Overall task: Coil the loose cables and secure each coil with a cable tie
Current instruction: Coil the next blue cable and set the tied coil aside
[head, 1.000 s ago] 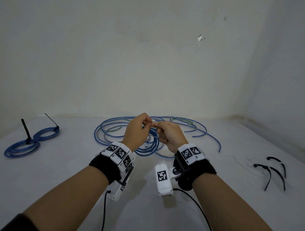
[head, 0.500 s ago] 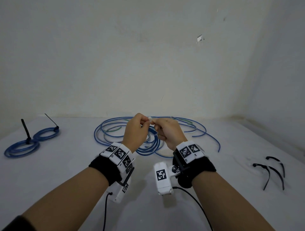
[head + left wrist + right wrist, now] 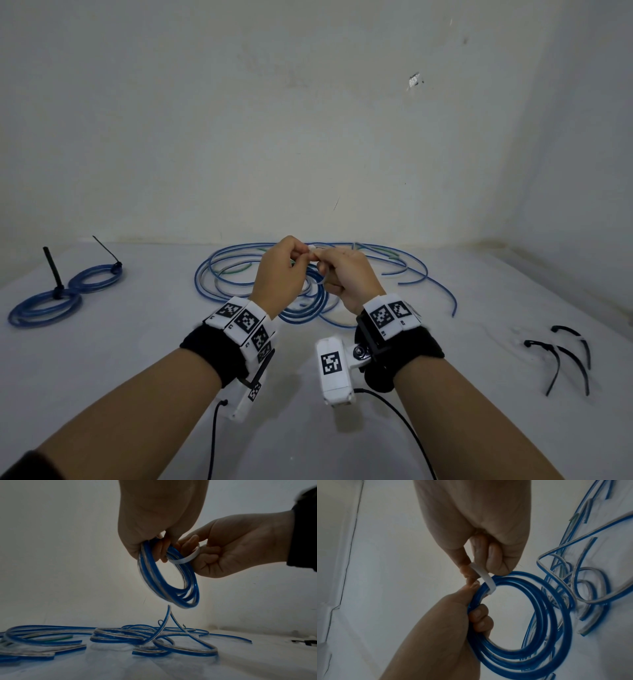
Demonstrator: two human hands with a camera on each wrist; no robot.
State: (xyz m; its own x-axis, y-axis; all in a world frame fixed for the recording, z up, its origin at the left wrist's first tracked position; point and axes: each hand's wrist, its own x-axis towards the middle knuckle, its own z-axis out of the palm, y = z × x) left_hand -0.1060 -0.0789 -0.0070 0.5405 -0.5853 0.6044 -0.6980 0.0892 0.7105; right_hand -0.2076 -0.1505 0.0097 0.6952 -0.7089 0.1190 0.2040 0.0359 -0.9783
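Here, in the head view, the left hand and the right hand are raised together above the desk, their fingertips meeting on a small white piece at the top. Behind and below them, loose cables are spread in blue loops on the desk. Two tied coils are seen at the far left, each bound by a black tie with its tail sticking up. Spare black ties lie at the right, well apart from the hands. In the left wrist view, a blue coil is held hanging clear of the desk, its upper edge gripped in the curled fingers of the left hand. A white tie is looped round the coil's top, and the right hand is closed on that loop with its fingers curled. The loose cables lie on the desk underneath. In the right wrist view, the white tie is pinched between thumb and fingers of the right hand and passes round the strands of the coil. The left hand grips the coil just beside the tie, several fingers hooked through its middle. The loose cables are seen at the right.
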